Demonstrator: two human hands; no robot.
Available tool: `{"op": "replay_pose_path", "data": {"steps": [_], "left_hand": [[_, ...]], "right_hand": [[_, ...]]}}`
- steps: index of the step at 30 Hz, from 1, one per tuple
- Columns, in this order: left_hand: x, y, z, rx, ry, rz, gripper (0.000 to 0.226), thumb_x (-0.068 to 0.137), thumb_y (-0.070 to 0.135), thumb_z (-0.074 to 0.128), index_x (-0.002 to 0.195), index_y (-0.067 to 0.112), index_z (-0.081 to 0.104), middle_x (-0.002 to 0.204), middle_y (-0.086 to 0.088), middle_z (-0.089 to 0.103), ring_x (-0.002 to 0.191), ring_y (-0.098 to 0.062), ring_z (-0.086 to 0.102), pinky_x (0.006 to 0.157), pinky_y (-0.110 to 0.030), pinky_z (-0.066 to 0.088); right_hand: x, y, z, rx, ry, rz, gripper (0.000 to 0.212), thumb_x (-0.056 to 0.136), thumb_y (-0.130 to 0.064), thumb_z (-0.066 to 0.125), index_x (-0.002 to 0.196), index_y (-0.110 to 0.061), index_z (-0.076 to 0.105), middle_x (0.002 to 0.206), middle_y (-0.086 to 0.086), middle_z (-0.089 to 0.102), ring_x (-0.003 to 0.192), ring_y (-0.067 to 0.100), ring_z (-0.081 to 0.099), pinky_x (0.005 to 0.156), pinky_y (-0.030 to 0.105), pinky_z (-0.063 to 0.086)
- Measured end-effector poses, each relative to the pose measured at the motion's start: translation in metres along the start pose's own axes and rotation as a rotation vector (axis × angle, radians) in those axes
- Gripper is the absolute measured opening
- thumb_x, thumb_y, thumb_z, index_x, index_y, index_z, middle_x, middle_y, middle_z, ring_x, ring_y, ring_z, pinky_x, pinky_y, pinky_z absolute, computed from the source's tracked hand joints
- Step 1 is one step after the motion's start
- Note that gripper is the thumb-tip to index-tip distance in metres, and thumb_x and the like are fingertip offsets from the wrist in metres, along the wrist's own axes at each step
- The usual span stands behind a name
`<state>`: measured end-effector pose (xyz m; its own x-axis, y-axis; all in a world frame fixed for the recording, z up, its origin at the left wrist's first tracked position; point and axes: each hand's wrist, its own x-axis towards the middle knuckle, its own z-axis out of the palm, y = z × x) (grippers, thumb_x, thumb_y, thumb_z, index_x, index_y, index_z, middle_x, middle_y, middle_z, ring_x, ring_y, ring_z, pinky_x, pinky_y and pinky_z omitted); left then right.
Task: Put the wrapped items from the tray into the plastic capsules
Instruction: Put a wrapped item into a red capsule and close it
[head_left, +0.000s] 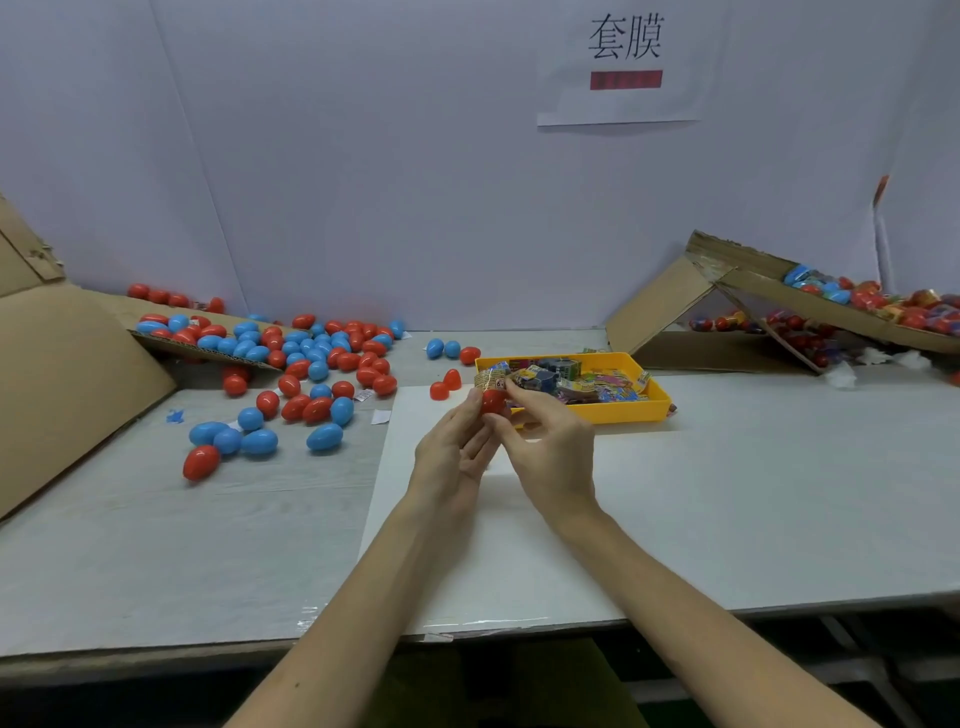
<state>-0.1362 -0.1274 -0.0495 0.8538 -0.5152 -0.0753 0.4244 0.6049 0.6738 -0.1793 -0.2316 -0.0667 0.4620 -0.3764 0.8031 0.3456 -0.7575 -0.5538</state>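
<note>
My left hand (451, 446) holds a red capsule half (492, 401) upright just in front of the yellow tray (613, 410). A wrapped item (491, 378) sticks out of the top of that half, and my right hand (550, 446) pinches it with thumb and forefinger. The tray is full of several colourful wrapped items (576, 382). Two loose red capsule halves (445, 385) lie on the table to the left of my hands.
Many red and blue egg capsules (306, 364) spill from a cardboard box (67, 374) on the left. A tilted cardboard box (810, 306) with filled capsules sits at the right. A white sheet (493, 545) covers the table under my arms. The table's front edge is near.
</note>
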Motion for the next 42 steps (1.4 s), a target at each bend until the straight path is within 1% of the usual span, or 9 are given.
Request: {"op": "replay_pose_path", "data": {"steps": [4, 7, 12, 15, 20, 27, 33, 37, 42], "left_hand": [[-0.001, -0.002, -0.004, -0.069, -0.033, -0.024, 0.028, 0.078, 0.024, 0.073, 0.098, 0.003, 0.076, 0.104, -0.013, 0.075, 0.091, -0.018, 0.074, 0.068, -0.023, 0.059], [-0.004, 0.000, -0.008, -0.039, -0.031, -0.017, 0.024, 0.088, 0.023, 0.069, 0.103, 0.006, 0.074, 0.103, -0.011, 0.076, 0.091, -0.017, 0.074, 0.067, -0.022, 0.058], [-0.008, 0.001, -0.008, -0.038, -0.016, 0.005, 0.026, 0.092, 0.022, 0.066, 0.109, 0.003, 0.070, 0.104, -0.013, 0.075, 0.095, -0.019, 0.073, 0.072, -0.023, 0.059], [-0.010, 0.001, -0.008, -0.035, -0.021, 0.016, 0.029, 0.092, 0.021, 0.065, 0.114, 0.003, 0.068, 0.107, -0.015, 0.074, 0.098, -0.021, 0.073, 0.076, -0.025, 0.060], [-0.012, 0.002, -0.007, -0.038, -0.038, -0.006, 0.028, 0.088, 0.021, 0.068, 0.111, 0.004, 0.070, 0.107, -0.013, 0.074, 0.096, -0.019, 0.073, 0.069, -0.024, 0.059], [-0.011, 0.002, -0.008, -0.062, -0.055, -0.039, 0.027, 0.096, 0.018, 0.061, 0.116, 0.002, 0.064, 0.100, -0.011, 0.075, 0.090, -0.018, 0.074, 0.070, -0.024, 0.059], [-0.011, 0.002, -0.008, -0.038, -0.068, -0.054, 0.025, 0.097, 0.018, 0.060, 0.115, 0.004, 0.066, 0.108, -0.013, 0.074, 0.097, -0.020, 0.073, 0.074, -0.026, 0.060], [-0.011, 0.001, -0.008, -0.030, -0.070, -0.062, 0.023, 0.097, 0.018, 0.059, 0.113, 0.004, 0.068, 0.105, -0.014, 0.074, 0.095, -0.021, 0.073, 0.072, -0.026, 0.060], [-0.008, 0.000, -0.009, 0.029, -0.056, -0.041, 0.031, 0.095, 0.021, 0.061, 0.122, 0.007, 0.067, 0.112, -0.013, 0.072, 0.098, -0.021, 0.072, 0.075, -0.029, 0.059]], "right_hand": [[-0.002, 0.002, 0.002, -0.036, 0.021, -0.037, 0.034, 0.078, -0.007, 0.080, 0.111, -0.001, 0.072, 0.106, 0.009, 0.074, 0.098, 0.001, 0.061, 0.091, 0.006, 0.044], [-0.003, 0.003, 0.003, -0.049, 0.021, -0.058, 0.033, 0.077, -0.005, 0.081, 0.109, 0.000, 0.073, 0.106, 0.010, 0.074, 0.100, 0.003, 0.061, 0.093, 0.005, 0.043], [-0.004, -0.001, 0.002, -0.033, -0.023, -0.095, 0.038, 0.082, -0.006, 0.076, 0.119, -0.004, 0.069, 0.107, 0.004, 0.072, 0.095, -0.002, 0.059, 0.089, 0.007, 0.045], [-0.005, -0.004, 0.001, -0.012, -0.052, -0.134, 0.042, 0.086, -0.007, 0.072, 0.126, -0.010, 0.064, 0.111, 0.000, 0.069, 0.095, 0.001, 0.060, 0.089, 0.014, 0.048], [-0.004, -0.003, 0.001, -0.027, -0.060, -0.155, 0.040, 0.082, -0.004, 0.076, 0.121, -0.007, 0.068, 0.112, 0.003, 0.070, 0.103, 0.004, 0.061, 0.093, 0.014, 0.047], [-0.003, 0.000, 0.000, -0.029, -0.023, -0.129, 0.033, 0.080, -0.004, 0.078, 0.113, -0.003, 0.072, 0.109, 0.005, 0.073, 0.102, 0.004, 0.063, 0.093, 0.010, 0.046], [-0.003, 0.002, -0.001, -0.025, -0.011, -0.136, 0.033, 0.079, -0.002, 0.078, 0.111, -0.003, 0.073, 0.105, 0.007, 0.074, 0.099, -0.001, 0.060, 0.089, 0.007, 0.046], [-0.002, 0.000, -0.001, -0.023, -0.006, -0.154, 0.034, 0.081, -0.002, 0.076, 0.115, -0.006, 0.072, 0.108, 0.002, 0.072, 0.102, -0.002, 0.058, 0.091, 0.009, 0.045], [-0.002, -0.003, -0.001, -0.048, -0.040, -0.145, 0.034, 0.081, -0.004, 0.076, 0.115, -0.007, 0.072, 0.109, 0.004, 0.070, 0.102, 0.009, 0.062, 0.090, 0.013, 0.049]]}}
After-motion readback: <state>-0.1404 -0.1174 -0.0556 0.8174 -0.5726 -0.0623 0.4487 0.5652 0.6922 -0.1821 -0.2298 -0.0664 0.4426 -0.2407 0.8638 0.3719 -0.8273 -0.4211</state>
